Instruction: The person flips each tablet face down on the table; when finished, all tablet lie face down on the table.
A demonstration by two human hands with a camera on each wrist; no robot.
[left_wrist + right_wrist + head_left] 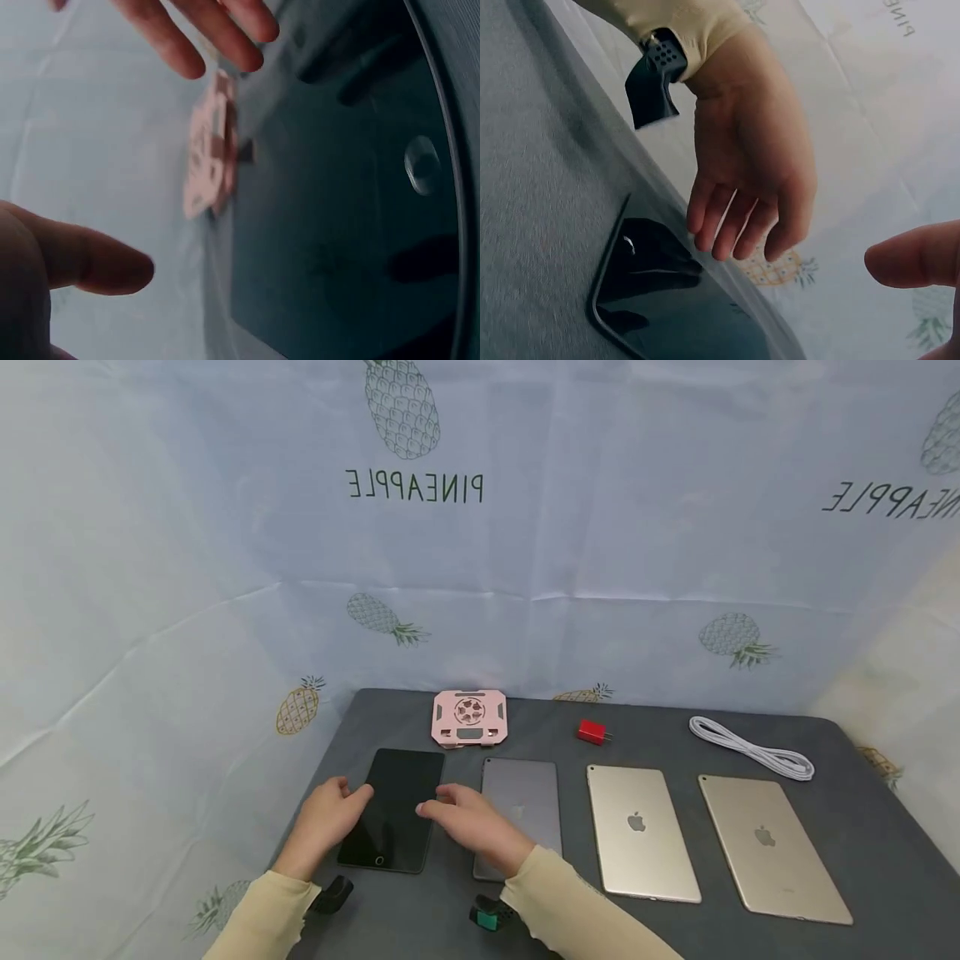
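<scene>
A black-screened tablet (397, 810) lies face up on the left part of the table, its home button toward the near edge. My left hand (330, 818) is at its left side, fingers loosely bent and holding nothing. At the right side is my right hand (476, 822), thumb and fingers apart around nothing. In the left wrist view the left fingers hover over the dark glass, which mirrors them. The right wrist view shows the left hand (754, 150) above the tablet (682, 300). A grey tablet (525, 793) lies face down, partly hidden by my right hand and wrist.
Two gold tablets (637, 835) lie face down farther right. Behind are a pink foldable stand (469, 718), a red charger plug (592, 732) and a coiled white cable (750, 747). Pineapple-printed cloth (570, 543) borders the grey table (405, 918).
</scene>
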